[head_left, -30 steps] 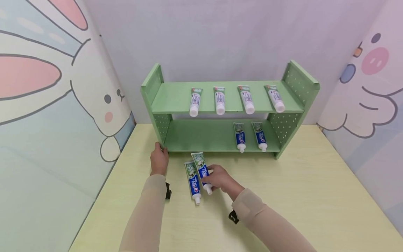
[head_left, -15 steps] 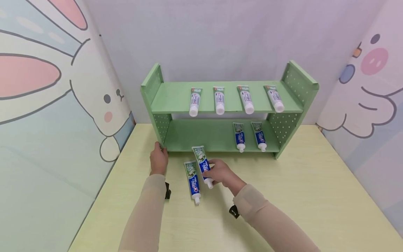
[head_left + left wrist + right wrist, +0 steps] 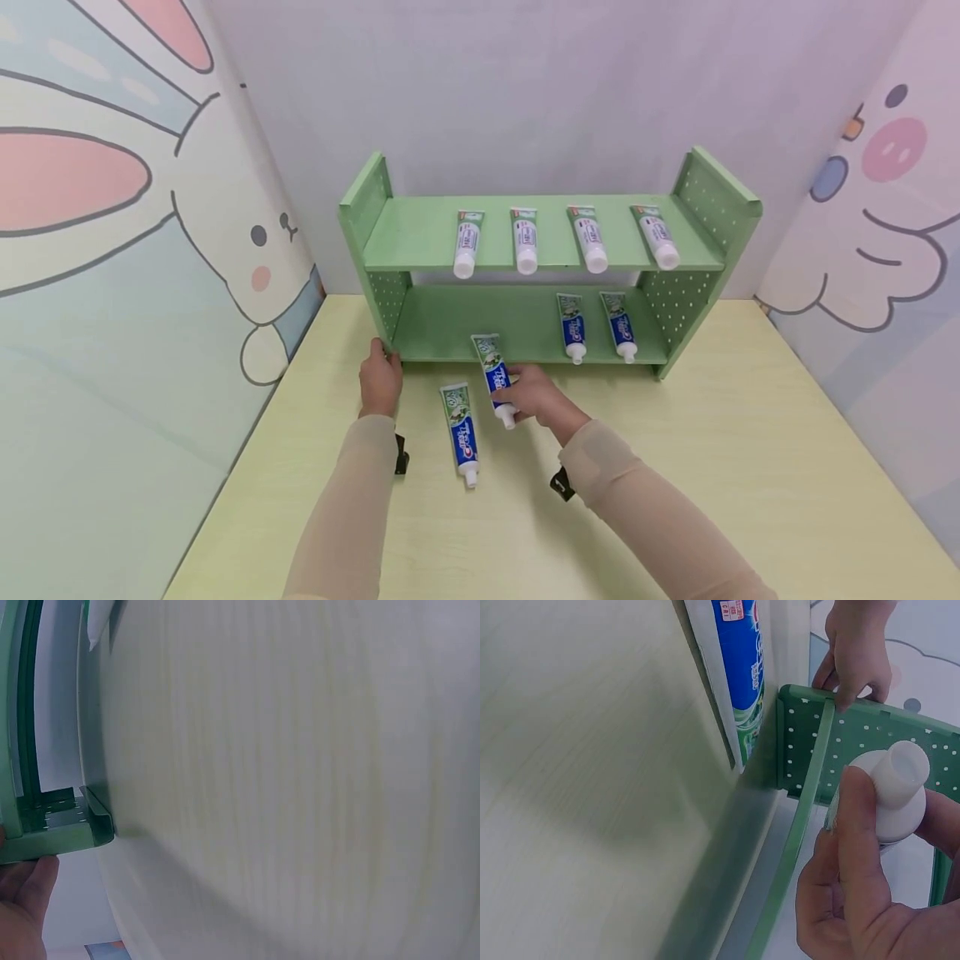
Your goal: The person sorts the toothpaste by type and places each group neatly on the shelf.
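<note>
My right hand (image 3: 542,397) pinches a blue and green toothpaste tube (image 3: 491,363) near its white cap. The tube's flat end reaches over the front edge of the lower board of a green two-tier shelf (image 3: 457,321); whether it touches the board I cannot tell. In the right wrist view the cap (image 3: 900,784) faces the camera between thumb and fingers. On the left, my left hand (image 3: 380,382) grips the front edge of the shelf's side panel, its fingers (image 3: 851,686) bent over that edge. A matching toothpaste tube (image 3: 461,429) lies on the table between the hands.
Two more blue and green tubes, a left one (image 3: 572,327) and a right one (image 3: 618,325), lie on the lower board's right part. Several white and green tubes (image 3: 525,237) lie in a row on the upper board. The pale wooden table (image 3: 712,467) extends toward me.
My right hand has carried the held tube away from the tube on the table, forward and slightly right, to the lower board's front edge. The left hand has stayed on the side panel.
</note>
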`<state>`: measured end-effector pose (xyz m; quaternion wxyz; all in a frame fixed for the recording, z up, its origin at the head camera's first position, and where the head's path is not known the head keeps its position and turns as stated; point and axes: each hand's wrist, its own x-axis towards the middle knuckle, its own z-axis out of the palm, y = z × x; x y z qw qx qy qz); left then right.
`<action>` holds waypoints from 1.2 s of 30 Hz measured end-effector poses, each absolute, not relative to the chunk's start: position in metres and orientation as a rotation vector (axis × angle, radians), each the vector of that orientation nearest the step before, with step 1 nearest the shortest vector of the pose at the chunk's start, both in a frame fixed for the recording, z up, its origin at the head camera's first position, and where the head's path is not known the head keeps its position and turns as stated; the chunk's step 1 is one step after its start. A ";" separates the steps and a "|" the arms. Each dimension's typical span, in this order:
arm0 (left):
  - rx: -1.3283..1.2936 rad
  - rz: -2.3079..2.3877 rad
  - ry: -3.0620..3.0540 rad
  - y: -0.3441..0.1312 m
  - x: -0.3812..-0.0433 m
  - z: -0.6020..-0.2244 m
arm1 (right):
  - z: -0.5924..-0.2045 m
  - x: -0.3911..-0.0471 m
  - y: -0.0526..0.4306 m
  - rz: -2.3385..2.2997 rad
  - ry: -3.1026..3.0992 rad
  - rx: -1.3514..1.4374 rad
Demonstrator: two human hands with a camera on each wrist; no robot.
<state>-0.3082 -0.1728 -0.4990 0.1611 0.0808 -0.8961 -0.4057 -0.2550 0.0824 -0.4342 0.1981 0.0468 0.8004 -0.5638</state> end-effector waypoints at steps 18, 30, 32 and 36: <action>0.228 -1.167 -2.560 -0.172 -0.308 -0.498 | -0.432 -0.278 0.094 -1.563 2.303 0.190; 0.234 -1.176 -2.562 -0.173 -0.308 -0.500 | -0.433 -0.296 0.103 -1.601 2.289 0.246; 0.230 -1.172 -2.562 -0.173 -0.308 -0.500 | -0.435 -0.299 0.105 -1.613 2.287 0.247; 0.223 -1.165 -2.558 -0.174 -0.308 -0.501 | -0.436 -0.304 0.109 -1.632 2.300 0.242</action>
